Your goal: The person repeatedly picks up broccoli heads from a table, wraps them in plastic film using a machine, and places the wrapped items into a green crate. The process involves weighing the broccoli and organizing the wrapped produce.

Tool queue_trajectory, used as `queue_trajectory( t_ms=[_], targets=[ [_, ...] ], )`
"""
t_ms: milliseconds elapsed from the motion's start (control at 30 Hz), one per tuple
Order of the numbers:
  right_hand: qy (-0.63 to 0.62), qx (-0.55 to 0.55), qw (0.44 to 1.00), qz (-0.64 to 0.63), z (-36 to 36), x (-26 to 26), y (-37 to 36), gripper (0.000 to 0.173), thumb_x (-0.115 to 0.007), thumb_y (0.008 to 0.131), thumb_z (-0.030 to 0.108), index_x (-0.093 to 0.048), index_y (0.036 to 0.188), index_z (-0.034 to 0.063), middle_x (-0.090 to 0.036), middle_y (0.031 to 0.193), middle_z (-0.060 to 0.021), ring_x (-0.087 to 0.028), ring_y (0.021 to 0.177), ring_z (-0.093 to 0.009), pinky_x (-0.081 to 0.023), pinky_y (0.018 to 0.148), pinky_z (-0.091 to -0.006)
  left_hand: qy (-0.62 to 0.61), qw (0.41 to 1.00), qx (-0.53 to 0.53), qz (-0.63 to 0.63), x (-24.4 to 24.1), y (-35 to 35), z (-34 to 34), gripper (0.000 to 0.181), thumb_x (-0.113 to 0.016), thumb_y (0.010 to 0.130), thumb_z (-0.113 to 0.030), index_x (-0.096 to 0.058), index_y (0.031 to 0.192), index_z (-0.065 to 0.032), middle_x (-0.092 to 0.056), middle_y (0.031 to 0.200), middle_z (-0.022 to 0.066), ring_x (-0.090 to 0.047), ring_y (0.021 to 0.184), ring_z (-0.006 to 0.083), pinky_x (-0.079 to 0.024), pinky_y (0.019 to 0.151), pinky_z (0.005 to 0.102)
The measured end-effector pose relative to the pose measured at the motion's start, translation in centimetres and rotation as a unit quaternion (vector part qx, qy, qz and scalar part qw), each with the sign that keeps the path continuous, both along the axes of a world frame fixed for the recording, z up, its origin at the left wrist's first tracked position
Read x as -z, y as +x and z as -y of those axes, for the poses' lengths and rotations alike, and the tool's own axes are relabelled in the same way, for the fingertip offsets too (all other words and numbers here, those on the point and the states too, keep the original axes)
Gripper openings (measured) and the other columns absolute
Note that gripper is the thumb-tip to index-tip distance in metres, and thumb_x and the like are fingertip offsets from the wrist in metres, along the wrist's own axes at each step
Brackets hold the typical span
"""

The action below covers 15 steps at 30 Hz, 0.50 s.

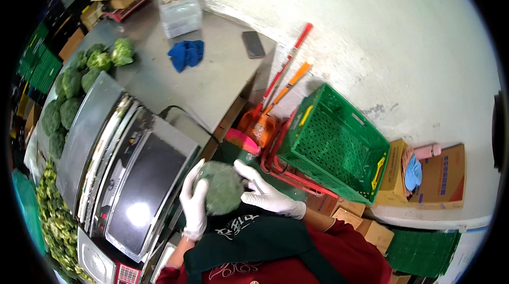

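Note:
Both of my hands wear white gloves and hold a broccoli head (221, 189) in front of my dark apron. My left hand (195, 202) grips its left side, with thumb and fingers spread along it. On the other side, my right hand (267, 193) has its fingertips and thumb against the edge. The broccoli looks dull and slightly shiny, perhaps under clear film; blur keeps me from being sure. Just left of my left hand is a film-wrapping machine (147, 182) with a dark flat plate and red lights.
Broccoli heads (71, 81) lie beyond the machine, with cut florets (57, 204) nearer me. A digital scale (96, 254) stands lower left. The steel table (222, 73) bears a blue cloth (187, 54) and a phone (253, 44). A green crate (334, 145) stands right, near long-handled tools (286, 61).

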State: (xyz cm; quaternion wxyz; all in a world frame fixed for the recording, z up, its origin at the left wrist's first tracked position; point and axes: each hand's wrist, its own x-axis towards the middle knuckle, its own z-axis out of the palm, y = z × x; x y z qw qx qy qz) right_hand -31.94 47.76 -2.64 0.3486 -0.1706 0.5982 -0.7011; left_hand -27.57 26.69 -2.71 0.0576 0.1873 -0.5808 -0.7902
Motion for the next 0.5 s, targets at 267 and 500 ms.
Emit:
queue_trajectory(
  t_ms=[267, 500],
  targets=[
    [-0.101, 0.411, 0.903, 0.079, -17.8, 4.5, -7.5, 0.058, -0.061, 0.095, 0.025, -0.041, 0.145, 0.0034, -0.050, 0.140, -0.0109, -0.049, 0.129, -0.022, -0.042, 0.109, -0.0380, -0.189, 0.927, 0.274, -0.173, 0.2, -10.7, -17.9, 0.076, -0.067, 0.093, -0.017, -0.025, 0.156, -0.0084, -0.037, 0.149, 0.0157, -0.038, 0.139, 0.0297, -0.032, 0.115, 0.0393],
    [0.146, 0.458, 0.871, 0.106, -28.9, 16.2, -12.2, 0.072, -0.077, 0.084, 0.042, -0.045, 0.136, 0.0048, -0.061, 0.123, -0.0115, -0.064, 0.102, -0.023, -0.056, 0.079, -0.0424, 0.055, 0.949, 0.303, 0.067, 8.2, -5.1, -10.4, 0.034, -0.057, 0.103, -0.022, -0.061, 0.134, -0.0098, -0.065, 0.110, -0.0035, -0.057, 0.098, 0.0056, -0.048, 0.087, 0.0225]
  ],
)
